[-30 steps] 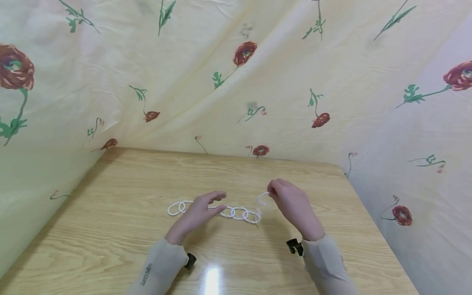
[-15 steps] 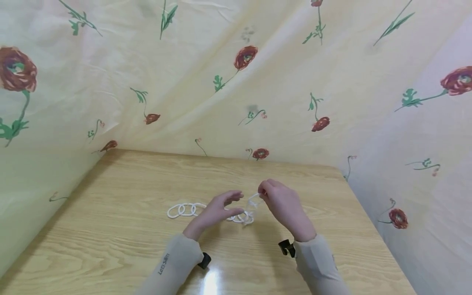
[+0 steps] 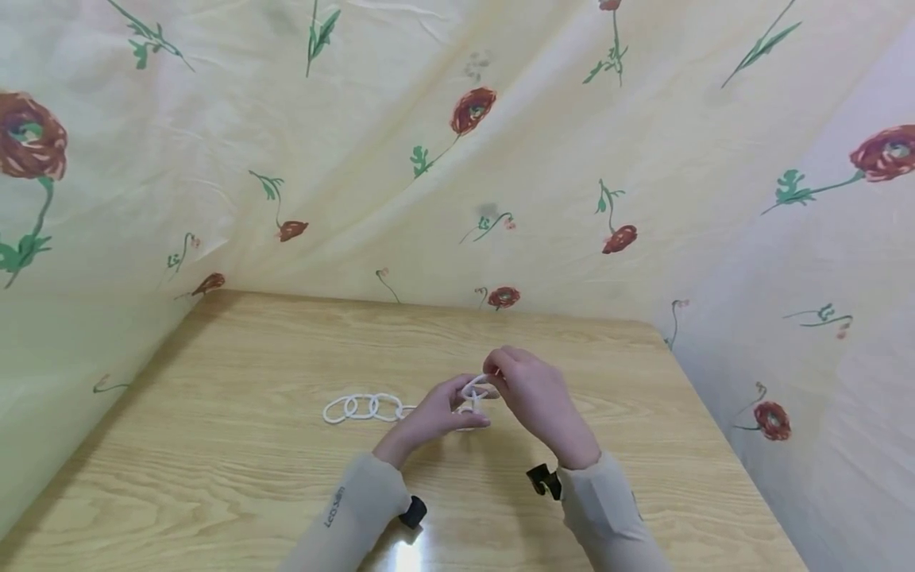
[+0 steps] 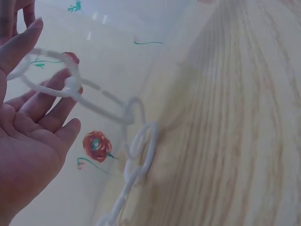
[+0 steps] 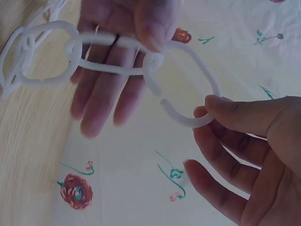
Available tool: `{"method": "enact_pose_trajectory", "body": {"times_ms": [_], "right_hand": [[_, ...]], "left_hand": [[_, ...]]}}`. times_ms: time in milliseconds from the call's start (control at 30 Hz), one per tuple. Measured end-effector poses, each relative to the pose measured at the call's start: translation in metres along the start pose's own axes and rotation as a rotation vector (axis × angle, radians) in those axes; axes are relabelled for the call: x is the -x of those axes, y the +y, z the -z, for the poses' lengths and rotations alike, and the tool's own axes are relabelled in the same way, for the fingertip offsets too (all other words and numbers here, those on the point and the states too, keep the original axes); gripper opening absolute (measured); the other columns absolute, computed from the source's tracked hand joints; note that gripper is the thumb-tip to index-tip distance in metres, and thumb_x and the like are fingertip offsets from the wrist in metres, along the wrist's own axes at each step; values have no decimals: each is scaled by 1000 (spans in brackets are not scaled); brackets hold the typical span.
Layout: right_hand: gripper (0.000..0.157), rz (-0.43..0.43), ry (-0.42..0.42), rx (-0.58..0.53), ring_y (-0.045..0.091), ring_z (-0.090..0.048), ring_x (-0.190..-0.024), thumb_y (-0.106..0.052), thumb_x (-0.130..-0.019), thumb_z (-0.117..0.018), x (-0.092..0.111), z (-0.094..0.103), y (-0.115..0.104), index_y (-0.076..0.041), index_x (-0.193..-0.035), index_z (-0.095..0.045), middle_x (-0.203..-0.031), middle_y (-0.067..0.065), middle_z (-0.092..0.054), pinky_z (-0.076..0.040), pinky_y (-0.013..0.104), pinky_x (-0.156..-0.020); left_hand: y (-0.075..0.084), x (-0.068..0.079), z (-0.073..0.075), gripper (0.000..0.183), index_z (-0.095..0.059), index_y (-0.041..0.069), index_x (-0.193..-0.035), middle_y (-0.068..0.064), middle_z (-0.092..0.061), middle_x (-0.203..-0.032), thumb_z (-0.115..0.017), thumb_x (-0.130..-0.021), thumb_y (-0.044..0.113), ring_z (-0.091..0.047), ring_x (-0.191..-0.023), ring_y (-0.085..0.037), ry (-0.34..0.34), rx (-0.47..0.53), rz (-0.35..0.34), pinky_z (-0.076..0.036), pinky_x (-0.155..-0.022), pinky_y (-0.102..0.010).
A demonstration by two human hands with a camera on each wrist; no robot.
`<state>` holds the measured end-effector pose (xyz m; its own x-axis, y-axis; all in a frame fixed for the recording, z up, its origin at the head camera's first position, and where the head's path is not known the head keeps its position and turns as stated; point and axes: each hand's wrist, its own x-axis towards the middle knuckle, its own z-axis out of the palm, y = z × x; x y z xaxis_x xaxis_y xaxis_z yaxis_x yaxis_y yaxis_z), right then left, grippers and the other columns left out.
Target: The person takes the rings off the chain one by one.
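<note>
Above the table (image 3: 286,492), the right hand (image 3: 539,401) is pinching the split end link (image 5: 174,115) of the white chain (image 5: 110,68), the left hand (image 3: 429,415) having its fingers apart.

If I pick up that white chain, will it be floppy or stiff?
The white chain is likely floppy overall, since its joined links tilt different ways. Each link seems stiff, though: the end link, pinched by the right hand, looks rounded. It might unhook, because that link has a gap.
</note>
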<state>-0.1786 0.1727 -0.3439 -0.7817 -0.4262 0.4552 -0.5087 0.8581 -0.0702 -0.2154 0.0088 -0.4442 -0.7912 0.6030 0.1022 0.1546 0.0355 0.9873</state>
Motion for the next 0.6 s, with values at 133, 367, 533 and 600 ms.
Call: {"method": "enact_pose_trajectory", "body": {"times_ms": [133,367,533,600], "right_hand": [[13,2,5,-63,10,-59,-68,-8,-81,-77,-1,1,-1,-13,-85,-65,-82,-3,-66,-51,24,-55],[7,-151,-42,-343,15,-64,-80,-8,-87,-70,5,-11,6,-10,-91,-64,-86,2,-66,-60,30,-67],[5,-333,-43,-582,17,-63,-85,-7,-91,-66,14,-33,11,-7,-95,-63,-88,6,-66,-60,25,-67],[5,-386,-14,-656,19,-63,-85,-7,-90,-66,17,-43,13,-5,-94,-63,-88,9,-67,-60,25,-66]], "left_hand": [[-1,1,1,48,-52,9,-135,-13,-65,-127,-68,-90,9,-57,-125,-29,-53,42,-34,-47,-107,-41],[-4,8,6,42,-55,-8,-124,-15,-71,-93,-70,-87,7,-71,-87,-20,-70,81,6,-58,-80,-23],[-9,17,10,43,-54,-10,-123,4,-63,-79,-70,-86,4,-64,-71,-11,-56,102,27,-59,-71,-25],[-11,21,12,43,-53,-11,-121,6,-62,-77,-70,-85,3,-62,-68,-12,-45,101,21,-59,-67,-25]]}}
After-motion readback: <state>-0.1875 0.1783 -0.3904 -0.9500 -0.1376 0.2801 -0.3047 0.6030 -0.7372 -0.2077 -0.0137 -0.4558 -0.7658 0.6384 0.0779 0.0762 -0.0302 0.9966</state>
